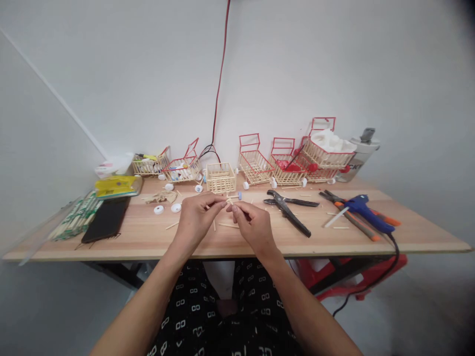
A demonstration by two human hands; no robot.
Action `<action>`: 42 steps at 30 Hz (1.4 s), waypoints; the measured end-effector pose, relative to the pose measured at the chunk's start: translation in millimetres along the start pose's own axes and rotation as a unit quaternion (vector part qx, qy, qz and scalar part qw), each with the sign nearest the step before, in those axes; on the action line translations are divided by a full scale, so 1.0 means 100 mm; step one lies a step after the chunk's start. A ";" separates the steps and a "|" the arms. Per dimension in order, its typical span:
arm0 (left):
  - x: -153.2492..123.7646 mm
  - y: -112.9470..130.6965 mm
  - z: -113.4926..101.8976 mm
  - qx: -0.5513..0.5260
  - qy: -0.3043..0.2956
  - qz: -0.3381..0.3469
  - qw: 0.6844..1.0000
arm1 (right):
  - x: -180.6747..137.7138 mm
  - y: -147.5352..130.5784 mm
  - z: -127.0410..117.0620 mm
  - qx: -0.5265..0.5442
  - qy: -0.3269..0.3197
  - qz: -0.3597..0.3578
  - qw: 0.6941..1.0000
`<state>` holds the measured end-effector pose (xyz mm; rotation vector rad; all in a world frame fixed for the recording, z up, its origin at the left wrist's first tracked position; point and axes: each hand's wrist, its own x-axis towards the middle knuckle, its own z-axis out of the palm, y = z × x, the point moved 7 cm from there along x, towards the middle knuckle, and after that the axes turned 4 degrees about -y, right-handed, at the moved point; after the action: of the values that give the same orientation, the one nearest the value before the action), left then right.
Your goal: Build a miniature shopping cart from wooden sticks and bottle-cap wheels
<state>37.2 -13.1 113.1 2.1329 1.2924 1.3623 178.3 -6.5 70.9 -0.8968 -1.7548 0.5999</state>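
Note:
My left hand (199,212) and my right hand (253,223) meet over the front middle of the table, fingertips pinched together. Between them is a small pale wooden piece (230,200), mostly covered by the fingers; its exact shape is too small to make out. Just beyond the fingertips stands a miniature basket of wooden sticks (221,179), with wheels showing beside it. Loose sticks (228,225) lie under and around both hands. White discs with centre holes (159,209) rest left of my left hand. Black pliers (291,212) lie to the right of my right hand.
Several miniature stick carts with red handles (256,165) line the wall. A blue glue gun (367,212) and orange-handled pliers (352,220) lie right, a cord hanging over the edge. A black phone (106,220), bundled sticks (76,217) and a yellow packet (117,186) are left.

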 end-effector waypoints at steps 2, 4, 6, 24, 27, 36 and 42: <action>-0.01 0.01 -0.02 0.003 0.005 0.003 1.000 | 0.00 -0.01 0.00 -0.002 0.000 0.002 1.000; -0.03 0.01 -0.02 0.005 0.009 0.003 1.000 | 0.00 -0.02 0.01 -0.001 -0.001 0.005 1.000; -0.04 0.00 -0.02 0.004 0.010 0.003 1.000 | -0.01 -0.03 0.02 0.004 -0.004 0.009 1.000; -0.03 -0.23 -0.28 -0.075 -0.073 -0.089 0.991 | 0.04 0.19 -0.02 0.041 -0.039 0.071 0.996; -0.04 -0.33 -0.41 -0.083 -0.026 -0.115 0.989 | 0.02 0.20 -0.01 0.062 -0.038 0.076 0.994; -0.30 -0.70 -0.57 -0.100 0.088 -0.124 0.983 | -0.01 0.38 0.19 0.271 -0.102 0.169 0.942; -0.31 -0.26 -0.22 -0.158 0.026 0.007 0.987 | -0.08 0.32 0.42 0.363 -0.181 0.217 0.888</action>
<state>0.4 -27.9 90.0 1.9050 1.0004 1.5226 150.1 7.0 28.0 -0.6506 -1.4364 1.6804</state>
